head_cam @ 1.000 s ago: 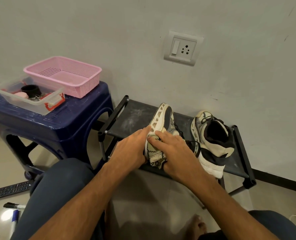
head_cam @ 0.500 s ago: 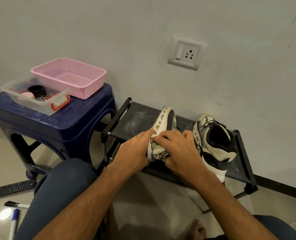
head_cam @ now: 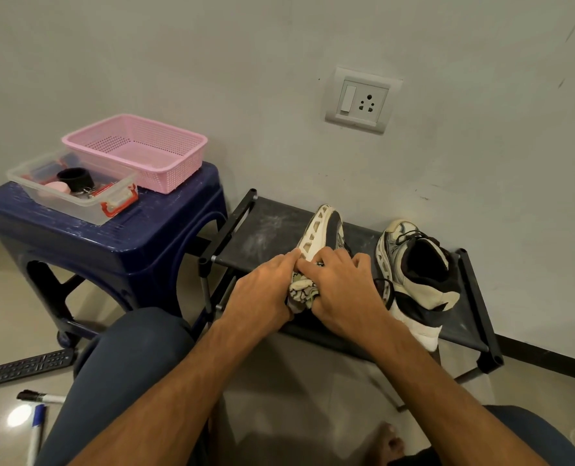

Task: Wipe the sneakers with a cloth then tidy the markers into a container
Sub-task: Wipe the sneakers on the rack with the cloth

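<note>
On the low black shoe rack (head_cam: 262,230) by the far wall, one sneaker (head_cam: 323,230) lies tipped on its side, pale cut-out sole showing. Both hands are curled at its near end, the left hand (head_cam: 265,290) gripping the heel and the right hand (head_cam: 343,294) bunching the patterned cloth (head_cam: 301,290) against the sole. The cloth is soft and limp, best kept wadded in the fingers, while the sneaker looks light, with a stiff foamy sole and a yielding upper, so the heel is the firm place to hold. The slim, smooth markers (head_cam: 39,396) on the glossy floor at near left will likely roll, well apart from the pink basket (head_cam: 138,153) on the blue stool (head_cam: 111,237).
</note>
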Available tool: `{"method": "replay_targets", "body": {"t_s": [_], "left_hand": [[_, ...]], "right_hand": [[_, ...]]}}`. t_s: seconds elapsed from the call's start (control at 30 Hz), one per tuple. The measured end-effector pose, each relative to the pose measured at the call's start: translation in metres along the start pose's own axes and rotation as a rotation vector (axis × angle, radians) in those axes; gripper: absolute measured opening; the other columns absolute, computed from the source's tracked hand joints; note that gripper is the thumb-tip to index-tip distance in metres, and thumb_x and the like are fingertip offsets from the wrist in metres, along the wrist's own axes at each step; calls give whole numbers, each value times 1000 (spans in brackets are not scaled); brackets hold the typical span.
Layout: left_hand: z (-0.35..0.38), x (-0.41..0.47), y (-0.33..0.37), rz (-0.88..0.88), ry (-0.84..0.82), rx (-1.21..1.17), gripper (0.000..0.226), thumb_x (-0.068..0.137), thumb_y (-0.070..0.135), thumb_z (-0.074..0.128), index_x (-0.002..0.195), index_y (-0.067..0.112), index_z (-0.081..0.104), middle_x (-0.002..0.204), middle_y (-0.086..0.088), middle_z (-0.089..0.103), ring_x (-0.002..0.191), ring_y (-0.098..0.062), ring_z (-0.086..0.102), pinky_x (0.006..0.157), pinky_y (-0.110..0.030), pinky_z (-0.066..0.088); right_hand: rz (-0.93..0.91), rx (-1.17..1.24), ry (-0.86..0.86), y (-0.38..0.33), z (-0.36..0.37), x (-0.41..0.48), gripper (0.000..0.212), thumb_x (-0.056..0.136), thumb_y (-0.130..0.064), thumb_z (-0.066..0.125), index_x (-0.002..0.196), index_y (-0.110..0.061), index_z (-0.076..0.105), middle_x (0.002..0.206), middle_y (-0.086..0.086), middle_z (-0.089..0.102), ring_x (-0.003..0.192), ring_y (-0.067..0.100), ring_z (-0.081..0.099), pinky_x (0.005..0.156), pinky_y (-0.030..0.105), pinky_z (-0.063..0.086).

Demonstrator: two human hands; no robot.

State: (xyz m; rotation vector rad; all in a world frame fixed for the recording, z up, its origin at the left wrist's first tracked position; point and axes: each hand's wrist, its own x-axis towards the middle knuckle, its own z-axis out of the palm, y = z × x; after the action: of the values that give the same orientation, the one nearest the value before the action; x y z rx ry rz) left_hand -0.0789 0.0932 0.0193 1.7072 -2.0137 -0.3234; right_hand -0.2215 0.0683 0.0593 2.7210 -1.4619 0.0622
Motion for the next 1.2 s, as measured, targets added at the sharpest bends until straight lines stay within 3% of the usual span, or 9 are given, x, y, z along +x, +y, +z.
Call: {"method": "replay_targets", "body": {"t_s": [0.13, 0.33, 0.43, 0.53, 0.63, 0.83, 0.93, 1.07, 1.2], "left_hand": [[-1, 1, 1, 14, 10, -13, 78, 81, 29, 72, 146, 21, 30, 140, 4, 48, 125, -14, 47, 101, -34, 43], [-5, 2, 5, 6, -27, -34, 79, 80, 28, 74, 145, 21, 30, 138, 3, 49, 124, -13, 47, 101, -30, 41], [-8, 4, 7, -2, -71, -46, 78, 82, 24, 72, 147, 19, 28, 141, 2, 47, 127, -13, 45, 103, -27, 37], [-10, 5, 7, -43, -111, -23, 87, 81, 26, 74, 150, 20, 22, 146, 1, 42, 131, -15, 43, 106, -30, 36], [-8, 4, 3, -56, -94, 3, 95, 75, 24, 80, 150, 24, 22, 146, 5, 43, 131, -14, 43, 105, -34, 39], [-6, 4, 2, -40, -72, -4, 96, 73, 24, 82, 149, 25, 24, 145, 6, 44, 131, -14, 43, 105, -36, 40], [-5, 4, 1, -33, -59, -19, 94, 72, 24, 82, 148, 26, 26, 142, 6, 46, 128, -13, 46, 102, -31, 41], [-5, 5, 1, -2, -21, -64, 80, 77, 27, 77, 144, 25, 33, 134, 5, 51, 118, -10, 50, 90, -18, 34], [-5, 4, 1, 8, -10, -75, 82, 76, 24, 78, 143, 27, 32, 134, 7, 52, 119, -10, 51, 93, -21, 37]], "right_hand": [[-6, 60, -50, 3, -7, 4, 46, 91, -40, 50, 136, -32, 47, 126, 4, 48, 112, 20, 40, 94, 40, 29], [-99, 155, -160, 14, -20, 9, 44, 88, -19, 52, 129, -35, 56, 109, 1, 47, 104, 19, 41, 97, 43, 30], [-107, 259, -159, 23, -22, 12, 38, 84, -11, 52, 112, -30, 68, 99, -5, 51, 93, 14, 42, 93, 39, 30], [-75, 304, -147, 33, -20, 13, 40, 77, -12, 50, 108, -27, 71, 102, -4, 59, 93, 13, 48, 99, 40, 33], [-37, 340, -84, 40, -20, 10, 45, 76, -12, 54, 110, -37, 71, 103, -6, 62, 96, 14, 53, 96, 45, 39], [43, 312, 11, 41, -21, 8, 44, 79, -15, 62, 119, -32, 64, 118, -5, 63, 110, 16, 52, 101, 47, 35], [-15, 293, 20, 34, -19, 8, 46, 78, -16, 63, 122, -30, 61, 119, -6, 64, 110, 16, 53, 98, 42, 36], [-102, 152, -17, 22, -18, 12, 49, 82, -19, 63, 128, -34, 56, 124, -7, 55, 115, 17, 44, 97, 37, 26], [-200, -5, -48, 12, -19, 12, 42, 85, -24, 59, 127, -29, 56, 126, -5, 51, 119, 17, 39, 103, 39, 21]]}}
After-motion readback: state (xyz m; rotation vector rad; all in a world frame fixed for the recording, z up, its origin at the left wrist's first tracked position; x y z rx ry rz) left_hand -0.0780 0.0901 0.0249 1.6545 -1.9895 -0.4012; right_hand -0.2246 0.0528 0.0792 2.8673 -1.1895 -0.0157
